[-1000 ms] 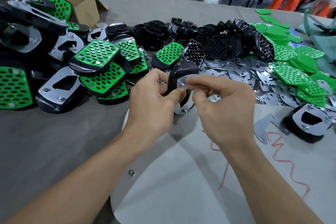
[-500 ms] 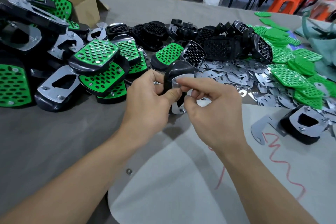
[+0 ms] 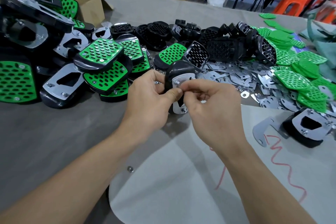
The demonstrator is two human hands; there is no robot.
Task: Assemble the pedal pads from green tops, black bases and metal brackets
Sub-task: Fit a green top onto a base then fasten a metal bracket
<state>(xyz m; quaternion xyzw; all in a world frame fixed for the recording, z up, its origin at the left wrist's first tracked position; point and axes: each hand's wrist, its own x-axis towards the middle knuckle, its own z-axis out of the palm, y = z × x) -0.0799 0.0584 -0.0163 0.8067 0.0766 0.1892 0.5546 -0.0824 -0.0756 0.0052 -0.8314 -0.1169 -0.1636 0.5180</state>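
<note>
Over on the left, a heap of finished pads (image 3: 98, 54) is sitting on the bench (image 3: 54, 142). Just right of it the left hand (image 3: 151, 94) is gripping the pedal pad (image 3: 177, 71) in mid-air above the bench, near the middle of the view. Its fingers (image 3: 172, 94) are wrapping the rim of the black base (image 3: 174, 68), with the thumb pressing on the near edge.

The pad is standing on edge, so its long axis is running roughly up and down with the rounded end on top. The metal bracket (image 3: 182, 80) is facing back toward the person. The green side is hidden, so I'm guessing it's facing away.

The right hand (image 3: 214, 107) is pinching narrow at the upper stud (image 3: 177, 83). It's probably turning a nut, but that's too small to see. A second stud (image 3: 183, 110) is poking out at the bottom.

Handling-wise, the base is looking light and a bit grippy, rubbery plastic I'd say, so the rim is the spot to hold. The bracket is looking like thin stiff sheet, and I'm expecting sharp-ish edges. A nut that tiny is going to be easy to fumble.

Further right, loose brackets (image 3: 236, 76) and green tops (image 3: 294, 78) are lying in piles.
</note>
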